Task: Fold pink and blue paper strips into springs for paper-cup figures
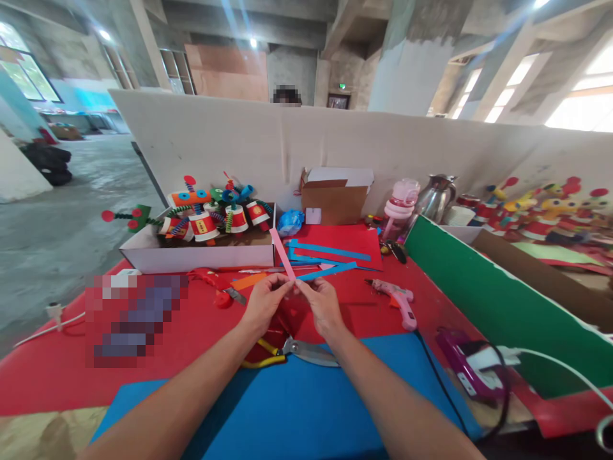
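Near the middle of the table, my left hand [265,303] and my right hand [322,304] meet at the fingertips, both closed. Between them they pinch the joined ends of a pink paper strip [281,252] and a blue paper strip [330,271]. The pink one rises up and to the left; the blue one slants off to the right. Scissors with yellow handles [268,363] lie below the hands, partly on a blue sheet [287,415]. More blue strips [330,250] rest on red paper behind.
A white box [201,259] of cup figures stands at the back left. Right of the hands lies a pink glue gun [401,301], its cord running toward a purple power strip [467,370]. A cutter [218,284] lies left; a green panel [502,313] borders the right.
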The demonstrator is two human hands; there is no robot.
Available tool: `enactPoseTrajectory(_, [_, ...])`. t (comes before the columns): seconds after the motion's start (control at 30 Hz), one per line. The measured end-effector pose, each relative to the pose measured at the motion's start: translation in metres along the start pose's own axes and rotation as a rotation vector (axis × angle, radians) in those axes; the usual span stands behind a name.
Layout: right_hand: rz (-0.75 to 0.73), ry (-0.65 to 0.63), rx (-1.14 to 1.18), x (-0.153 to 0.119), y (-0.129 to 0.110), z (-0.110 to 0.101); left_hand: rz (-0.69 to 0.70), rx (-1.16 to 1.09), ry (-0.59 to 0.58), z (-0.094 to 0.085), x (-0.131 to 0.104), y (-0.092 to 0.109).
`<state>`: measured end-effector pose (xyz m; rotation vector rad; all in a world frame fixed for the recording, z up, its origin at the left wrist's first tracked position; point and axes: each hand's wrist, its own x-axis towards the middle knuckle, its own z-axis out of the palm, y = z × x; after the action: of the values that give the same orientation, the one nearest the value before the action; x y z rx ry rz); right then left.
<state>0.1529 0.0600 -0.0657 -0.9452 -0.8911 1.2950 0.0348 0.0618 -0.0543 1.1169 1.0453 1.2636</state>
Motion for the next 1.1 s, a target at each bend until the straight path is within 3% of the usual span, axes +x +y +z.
enactPoseTrajectory(0.17, [0.126,-0.170,0.081,0.0045,-0.0051,-0.0062,0.005,-0.057,-0.039,-0.0052,0.0025,-0.0012])
enactPoseTrajectory(0.27, [0.202,-0.198,0.185,0.0074,-0.0034,-0.0090,0.009,-0.048,-0.069,-0.0057,0.0026,0.0000])
enactPoseTrajectory(0.73, [0.201,-0.125,0.138,0.0031,-0.0046,-0.0043,-0.040,-0.033,-0.062,-0.0044,0.0008,0.0003])
enactPoseTrajectory(1.1, [0.106,-0.048,0.029,0.0036,0.0026,-0.0050,0.004,0.030,-0.020,-0.0036,-0.0006,-0.0002])
